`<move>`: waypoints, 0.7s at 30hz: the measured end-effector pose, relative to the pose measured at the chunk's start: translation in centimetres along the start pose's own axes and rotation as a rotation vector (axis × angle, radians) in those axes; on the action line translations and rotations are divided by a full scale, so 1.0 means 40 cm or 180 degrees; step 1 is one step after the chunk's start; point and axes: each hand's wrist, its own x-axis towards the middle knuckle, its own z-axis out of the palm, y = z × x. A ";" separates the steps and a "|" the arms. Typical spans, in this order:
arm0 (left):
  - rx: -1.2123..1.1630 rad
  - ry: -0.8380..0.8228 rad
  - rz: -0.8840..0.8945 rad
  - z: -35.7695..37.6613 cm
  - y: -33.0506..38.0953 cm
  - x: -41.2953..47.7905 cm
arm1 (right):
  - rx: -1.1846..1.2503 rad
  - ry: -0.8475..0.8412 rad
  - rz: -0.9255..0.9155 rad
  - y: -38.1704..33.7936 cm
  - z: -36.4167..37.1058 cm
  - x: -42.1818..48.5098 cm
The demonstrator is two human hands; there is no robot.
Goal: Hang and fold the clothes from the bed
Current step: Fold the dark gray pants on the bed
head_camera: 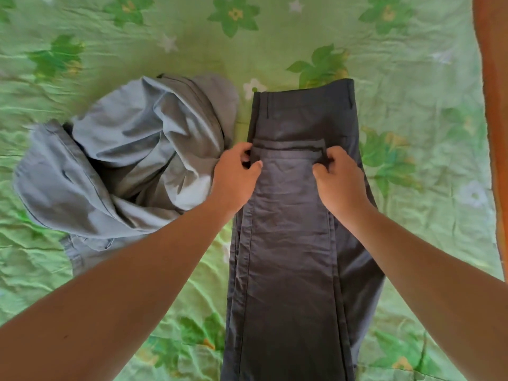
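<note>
Head view: we see the trousers, dark, lying flat on the sheet, folded lengthwise, with the waistband at the far end. One layer of them is doubled back on top, and its edge runs across them a little short of the waistband. Our left hand pinches the left corner of that edge, thumb and fingers curled on the cloth. Our right hand pinches the right corner likewise. Just left of the trousers a pale garment lies crumpled in a heap. The green, flowered, wrinkled sheet spreads all round the trousers. Well to their right an orange strip runs down the frame's edge.
</note>
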 end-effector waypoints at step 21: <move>0.1279 -0.0129 0.1408 0.030 -0.014 -0.136 | -0.1835 -0.0041 -0.1537 0.047 0.020 -0.150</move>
